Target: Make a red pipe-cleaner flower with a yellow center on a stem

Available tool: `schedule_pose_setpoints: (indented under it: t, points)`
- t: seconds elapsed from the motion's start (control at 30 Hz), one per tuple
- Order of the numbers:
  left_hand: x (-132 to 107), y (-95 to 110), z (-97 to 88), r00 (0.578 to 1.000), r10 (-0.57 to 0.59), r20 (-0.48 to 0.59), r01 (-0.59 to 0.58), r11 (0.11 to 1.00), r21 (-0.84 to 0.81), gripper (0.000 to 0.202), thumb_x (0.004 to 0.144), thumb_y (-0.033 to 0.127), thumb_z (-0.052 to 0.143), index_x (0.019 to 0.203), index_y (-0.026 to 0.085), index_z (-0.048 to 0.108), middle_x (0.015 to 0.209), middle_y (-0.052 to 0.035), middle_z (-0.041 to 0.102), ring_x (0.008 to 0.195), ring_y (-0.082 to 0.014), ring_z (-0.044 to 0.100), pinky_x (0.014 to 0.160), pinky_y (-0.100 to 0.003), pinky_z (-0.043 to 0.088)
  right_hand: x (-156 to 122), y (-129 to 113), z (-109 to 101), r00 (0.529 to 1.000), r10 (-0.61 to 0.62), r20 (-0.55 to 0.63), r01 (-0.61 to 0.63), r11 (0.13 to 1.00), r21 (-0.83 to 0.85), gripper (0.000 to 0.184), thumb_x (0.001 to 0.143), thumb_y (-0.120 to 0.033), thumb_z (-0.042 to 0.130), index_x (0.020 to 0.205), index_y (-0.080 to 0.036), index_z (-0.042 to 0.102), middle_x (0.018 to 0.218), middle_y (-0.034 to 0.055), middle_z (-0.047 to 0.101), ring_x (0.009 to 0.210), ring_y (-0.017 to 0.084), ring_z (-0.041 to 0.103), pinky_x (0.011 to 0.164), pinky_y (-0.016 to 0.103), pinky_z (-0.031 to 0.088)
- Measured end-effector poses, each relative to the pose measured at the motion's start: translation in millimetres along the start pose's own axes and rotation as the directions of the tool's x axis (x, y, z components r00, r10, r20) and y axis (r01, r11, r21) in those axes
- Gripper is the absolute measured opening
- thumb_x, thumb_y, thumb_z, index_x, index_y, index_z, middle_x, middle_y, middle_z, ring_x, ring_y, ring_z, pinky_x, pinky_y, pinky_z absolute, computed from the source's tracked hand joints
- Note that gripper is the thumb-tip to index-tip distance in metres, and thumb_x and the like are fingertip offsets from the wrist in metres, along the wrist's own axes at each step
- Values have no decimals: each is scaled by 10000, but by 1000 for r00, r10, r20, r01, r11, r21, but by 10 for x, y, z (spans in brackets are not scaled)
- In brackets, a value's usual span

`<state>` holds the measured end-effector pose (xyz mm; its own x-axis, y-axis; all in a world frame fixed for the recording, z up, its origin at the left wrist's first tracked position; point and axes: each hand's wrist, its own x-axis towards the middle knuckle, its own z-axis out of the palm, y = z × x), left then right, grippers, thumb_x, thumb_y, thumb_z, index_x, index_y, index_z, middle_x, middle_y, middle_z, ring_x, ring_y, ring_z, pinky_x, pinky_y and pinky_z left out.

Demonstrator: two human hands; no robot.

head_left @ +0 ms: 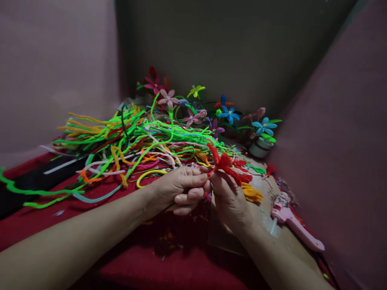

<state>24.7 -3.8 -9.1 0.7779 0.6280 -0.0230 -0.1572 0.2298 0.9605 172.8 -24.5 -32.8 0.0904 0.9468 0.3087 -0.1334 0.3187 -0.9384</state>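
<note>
A red pipe-cleaner flower with looped petals is held up just above the red cloth, at the centre of the view. My left hand has its fingers curled together, pinching the base of the flower from the left. My right hand is closed round the lower part of the same flower from the right. The fingertips of both hands touch each other below the petals. What lies under the hands is hidden.
A big heap of loose pipe cleaners in green, orange, pink and white lies behind my hands. Finished flowers stand at the back. A pink glue gun lies at the right, beside yellow and red pieces. A small jar stands behind.
</note>
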Motion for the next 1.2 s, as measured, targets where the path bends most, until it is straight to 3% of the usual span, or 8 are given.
schedule_pose_setpoints:
  t: [0.07,0.13,0.2,0.3,0.6,0.8,0.97,1.2]
  points:
    - [11,-39,3,973,157,-170,-80,916,392,263,866,364,457,694,172,509,533,53,425,363,-55,321,366,-184,311,2,5,0,999,39,-21,-38,997,63,194,749,-353,651,882,-216,680,837,30,687,800,188,604,750,331,485]
    - [15,-99,7,883,388,-266,-101,709,698,211,826,344,531,704,172,537,641,3,511,534,-99,460,494,-205,368,4,15,-3,998,49,-39,-45,995,93,207,741,-322,665,916,-214,676,877,21,688,845,189,605,798,339,474]
    - [14,-155,6,816,530,-231,-96,518,850,143,816,289,542,735,174,567,694,-18,537,631,-127,487,585,-228,376,4,16,-9,999,46,-29,-44,997,68,181,741,-294,670,907,-223,680,868,3,687,847,181,603,823,335,461]
    - [15,-180,7,795,593,-128,-111,350,930,197,867,227,443,748,174,592,649,-5,537,585,-115,475,590,-225,361,2,-4,-10,1000,27,12,-27,998,-63,125,759,-286,653,862,-223,688,839,-9,678,828,173,592,830,326,446]
    - [35,-77,49,815,478,-329,-115,689,716,226,851,311,498,822,161,665,606,34,494,534,-79,392,492,-187,302,45,6,-6,987,70,145,-77,996,44,124,762,-271,638,871,-241,689,906,-12,690,877,180,593,868,348,432]
    - [66,-36,127,890,167,-424,-72,970,232,213,793,352,593,754,142,608,468,72,389,393,-33,285,369,-151,193,37,32,-14,983,119,143,-142,977,161,196,766,-315,633,927,-210,674,881,18,688,826,181,606,774,326,477]
    - [71,-42,98,943,-54,-329,4,989,-150,152,791,290,607,753,155,548,464,85,406,311,-4,226,308,-119,169,58,30,-5,980,153,127,-180,955,237,136,733,-321,666,829,-224,670,733,-21,649,640,129,551,609,259,449]
    - [67,-89,-10,996,-78,-41,56,916,-397,157,882,231,459,775,158,548,453,103,348,292,0,83,265,-107,247,78,54,-13,948,175,265,-267,891,367,133,744,-334,658,739,-201,661,565,-45,521,511,83,405,497,208,348]
